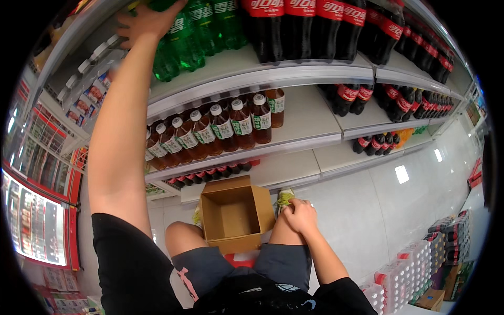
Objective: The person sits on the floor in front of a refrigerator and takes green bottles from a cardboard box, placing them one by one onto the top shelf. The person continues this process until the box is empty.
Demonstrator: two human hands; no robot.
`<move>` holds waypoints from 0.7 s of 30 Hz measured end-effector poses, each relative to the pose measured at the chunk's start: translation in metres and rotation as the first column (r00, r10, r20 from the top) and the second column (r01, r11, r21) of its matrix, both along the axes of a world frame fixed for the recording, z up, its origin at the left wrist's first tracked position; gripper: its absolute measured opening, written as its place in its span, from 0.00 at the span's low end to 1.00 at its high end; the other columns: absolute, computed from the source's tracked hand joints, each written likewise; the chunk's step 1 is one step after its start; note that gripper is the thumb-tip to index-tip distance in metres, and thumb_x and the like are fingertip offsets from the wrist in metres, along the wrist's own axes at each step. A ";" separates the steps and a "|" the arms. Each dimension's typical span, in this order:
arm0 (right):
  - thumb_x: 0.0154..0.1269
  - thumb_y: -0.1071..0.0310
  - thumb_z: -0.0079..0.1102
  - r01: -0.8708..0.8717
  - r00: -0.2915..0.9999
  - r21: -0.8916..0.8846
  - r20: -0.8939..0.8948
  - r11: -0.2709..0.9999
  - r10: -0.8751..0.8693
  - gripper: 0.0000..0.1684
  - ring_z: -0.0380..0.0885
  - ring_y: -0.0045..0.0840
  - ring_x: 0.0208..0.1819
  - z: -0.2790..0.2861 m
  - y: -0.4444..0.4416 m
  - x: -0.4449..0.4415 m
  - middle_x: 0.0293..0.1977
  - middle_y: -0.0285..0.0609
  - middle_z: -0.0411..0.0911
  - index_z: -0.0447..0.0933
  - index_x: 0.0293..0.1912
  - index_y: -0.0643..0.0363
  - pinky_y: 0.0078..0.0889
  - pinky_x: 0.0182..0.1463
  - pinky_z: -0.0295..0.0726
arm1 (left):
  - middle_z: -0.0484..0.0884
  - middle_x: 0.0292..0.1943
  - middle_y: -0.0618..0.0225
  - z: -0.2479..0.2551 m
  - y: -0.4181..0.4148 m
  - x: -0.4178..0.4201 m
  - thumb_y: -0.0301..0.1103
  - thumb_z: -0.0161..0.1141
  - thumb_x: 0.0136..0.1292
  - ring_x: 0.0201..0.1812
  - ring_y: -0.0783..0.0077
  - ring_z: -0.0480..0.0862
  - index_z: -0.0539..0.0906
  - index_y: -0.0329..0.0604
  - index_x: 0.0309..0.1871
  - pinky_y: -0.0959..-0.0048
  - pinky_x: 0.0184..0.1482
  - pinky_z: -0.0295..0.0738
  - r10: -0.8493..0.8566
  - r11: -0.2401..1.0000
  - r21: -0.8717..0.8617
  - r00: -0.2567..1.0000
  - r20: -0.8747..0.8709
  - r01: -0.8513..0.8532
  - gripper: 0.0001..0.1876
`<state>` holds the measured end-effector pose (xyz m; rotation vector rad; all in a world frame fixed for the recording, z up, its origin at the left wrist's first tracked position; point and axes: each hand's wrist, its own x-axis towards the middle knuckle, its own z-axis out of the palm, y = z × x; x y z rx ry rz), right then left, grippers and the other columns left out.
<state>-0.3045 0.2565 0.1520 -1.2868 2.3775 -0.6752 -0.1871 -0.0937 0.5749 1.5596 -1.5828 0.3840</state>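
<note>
My left hand (151, 23) is raised to the upper shelf, fingers spread, against the green Sprite bottles (185, 43); part of those bottles is hidden behind it. On my right knee rests my right hand (302, 214), with nothing in it. Between my legs stands an empty cardboard box (232, 214), its flaps folded outward. Several bottles of brown tea drink (224, 128) with white caps line the shelf below the Sprite. To the right of the Sprite, large Coca-Cola bottles (299, 31) stand upright.
The upper shelf's edge (264, 78) juts out above the middle shelf (307, 114). Small cola bottles (212, 173) lie low behind the box. Shrink-wrapped bottle packs (405, 271) stand on the floor at right. A lit drinks cooler (35, 220) is at far left.
</note>
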 end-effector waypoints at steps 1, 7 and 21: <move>0.64 0.50 0.58 0.004 1.000 0.010 0.001 1.000 -0.004 0.22 0.78 0.44 0.54 0.001 -0.001 0.001 0.46 0.49 0.84 0.84 0.50 0.52 0.48 0.59 0.75 | 0.43 0.81 0.47 0.002 -0.001 0.001 0.77 0.63 0.47 0.79 0.36 0.48 0.56 0.51 0.80 0.33 0.73 0.47 -0.031 0.999 0.025 0.999 -0.030 0.032 0.61; 0.63 0.49 0.59 -0.021 0.999 -0.013 -0.026 1.000 0.020 0.23 0.79 0.45 0.53 -0.002 -0.001 0.000 0.46 0.49 0.84 0.84 0.49 0.54 0.48 0.57 0.78 | 0.57 0.76 0.41 0.014 -0.026 -0.003 0.73 0.63 0.49 0.75 0.35 0.58 0.67 0.46 0.75 0.41 0.74 0.52 -0.164 0.986 0.025 0.986 -0.032 0.165 0.54; 0.62 0.52 0.58 0.029 0.999 0.007 0.019 1.000 -0.029 0.22 0.79 0.45 0.54 -0.007 -0.001 -0.005 0.47 0.50 0.84 0.84 0.49 0.55 0.46 0.58 0.78 | 0.83 0.49 0.46 -0.007 0.006 -0.002 0.54 0.66 0.56 0.58 0.46 0.79 0.80 0.40 0.58 0.57 0.64 0.71 -0.397 0.853 -0.455 0.886 -0.241 0.258 0.32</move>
